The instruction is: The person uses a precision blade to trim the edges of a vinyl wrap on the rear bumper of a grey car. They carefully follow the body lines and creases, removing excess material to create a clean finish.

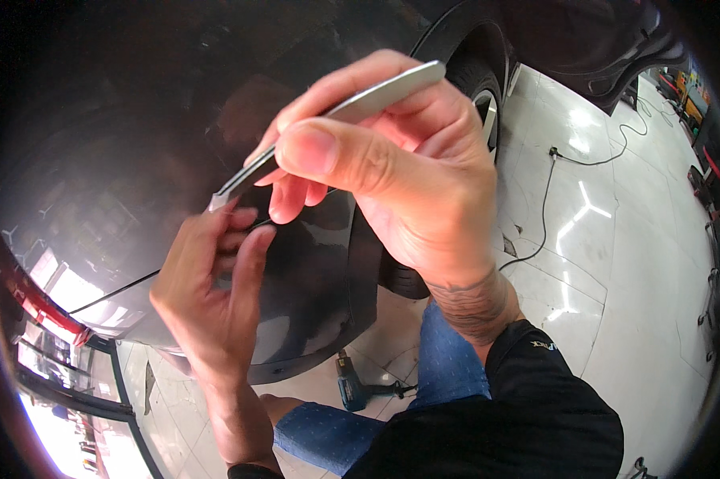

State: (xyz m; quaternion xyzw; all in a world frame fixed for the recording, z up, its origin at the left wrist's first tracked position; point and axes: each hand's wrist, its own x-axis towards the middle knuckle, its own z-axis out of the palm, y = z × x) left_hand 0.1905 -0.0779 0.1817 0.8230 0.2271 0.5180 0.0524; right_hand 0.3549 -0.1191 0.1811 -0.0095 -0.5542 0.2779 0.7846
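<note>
The tool (pixel 384 95) slants before the car (pixel 128 168), pinched in your right hand (pixel 408 172), likely for fine control, its low end reaching your half-curled left hand (pixel 210 297), perhaps for steadying, though I cannot tell whether that one grips anything.

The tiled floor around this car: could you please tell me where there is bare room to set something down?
The broadest free patch of floor lies between the black cable and the dark items along the picture's right edge. It is crowded beside the car, where the teal heat gun lies near the person's legs.
</note>
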